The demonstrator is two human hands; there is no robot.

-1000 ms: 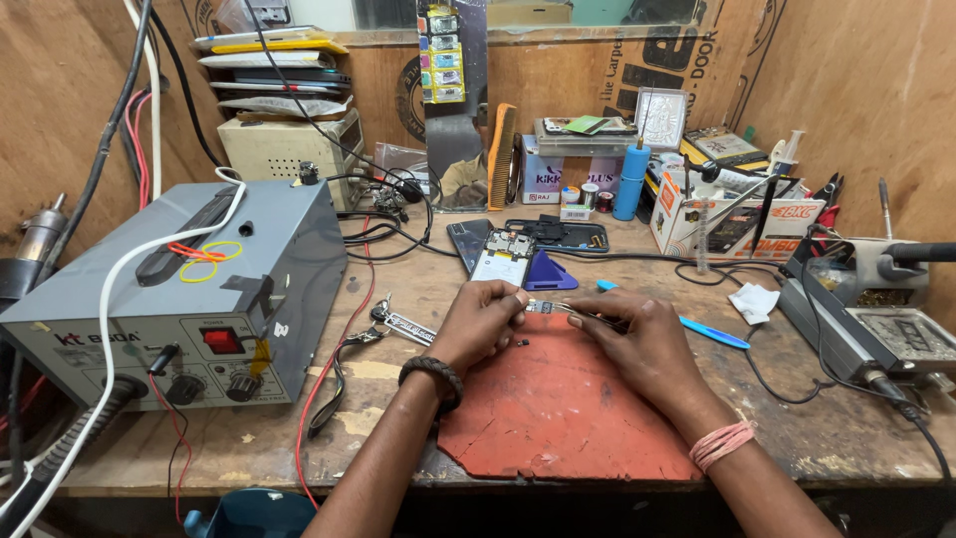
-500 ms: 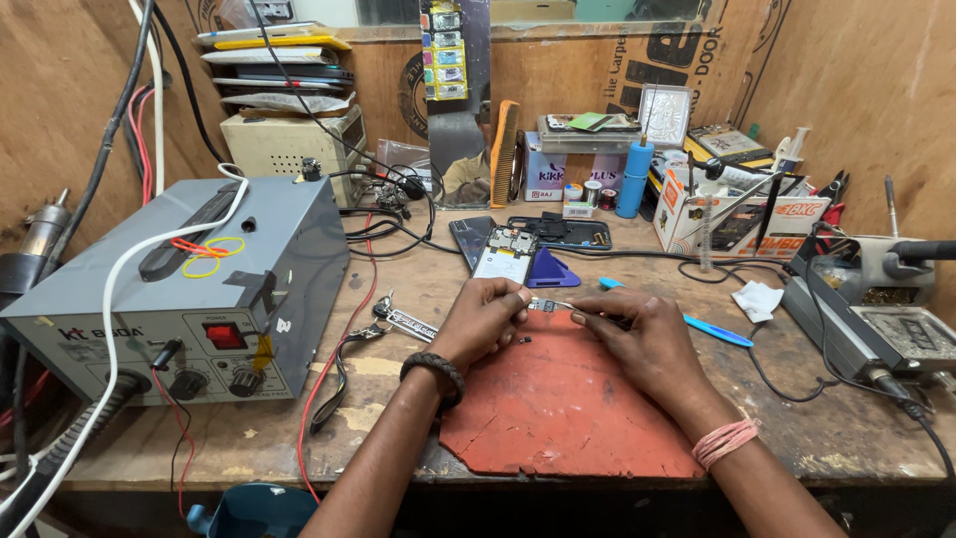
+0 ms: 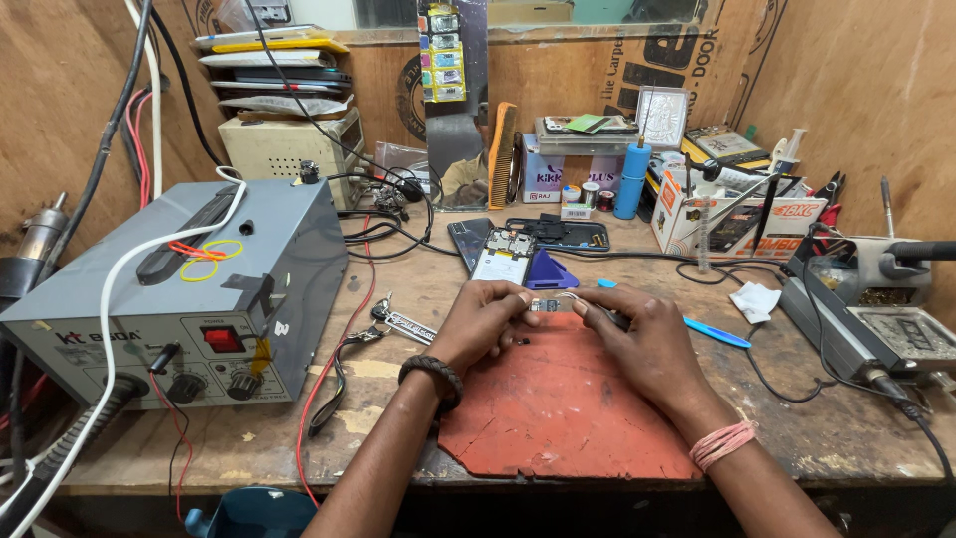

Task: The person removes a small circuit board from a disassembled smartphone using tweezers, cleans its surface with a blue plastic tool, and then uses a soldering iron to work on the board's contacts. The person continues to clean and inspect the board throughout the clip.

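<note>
Fingers (image 3: 518,299) of both my hands pinch a small circuit board (image 3: 545,304) between them, above the red mat (image 3: 558,418) on the tabletop (image 3: 418,289).

This is a small electronics repair workshop. A grey power unit (image 3: 169,299) with knobs sits at the left of a worn wooden bench (image 3: 418,289), a soldering station (image 3: 876,299) at the right, opened phones (image 3: 503,254) at centre, plywood walls around.
</note>
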